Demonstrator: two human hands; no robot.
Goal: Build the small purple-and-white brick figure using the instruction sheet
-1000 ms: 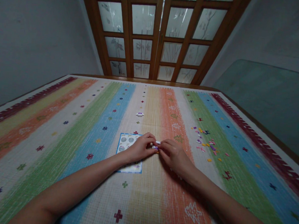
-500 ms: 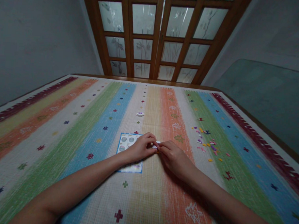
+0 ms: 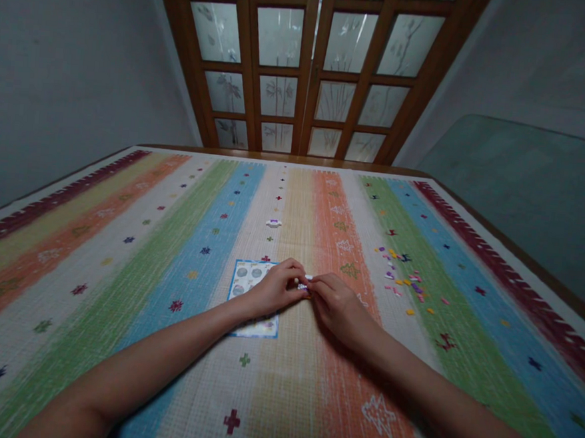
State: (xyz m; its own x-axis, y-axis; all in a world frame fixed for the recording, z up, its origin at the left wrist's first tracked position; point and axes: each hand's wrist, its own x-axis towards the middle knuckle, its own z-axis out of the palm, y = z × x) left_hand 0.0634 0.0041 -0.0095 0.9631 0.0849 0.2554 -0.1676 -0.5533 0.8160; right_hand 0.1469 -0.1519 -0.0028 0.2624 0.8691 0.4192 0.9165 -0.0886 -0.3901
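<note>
My left hand (image 3: 276, 287) and my right hand (image 3: 339, 305) meet at the middle of the striped mat, fingertips pinched together on a small white and purple piece (image 3: 304, 283). Most of that piece is hidden by my fingers. Under my left hand lies a blue-bordered card (image 3: 248, 281) printed with round pictures. A scatter of small coloured pieces (image 3: 404, 279) lies to the right of my right hand, on the green stripe.
A striped, colourful mat (image 3: 119, 267) covers the floor. One small white and purple piece (image 3: 273, 223) lies alone farther ahead. A wooden door with frosted panes (image 3: 308, 66) stands beyond the mat. A glass sheet (image 3: 519, 195) leans at the right wall.
Both hands stay pinched together at the same spot; my fingers shift only slightly on the small piece.
</note>
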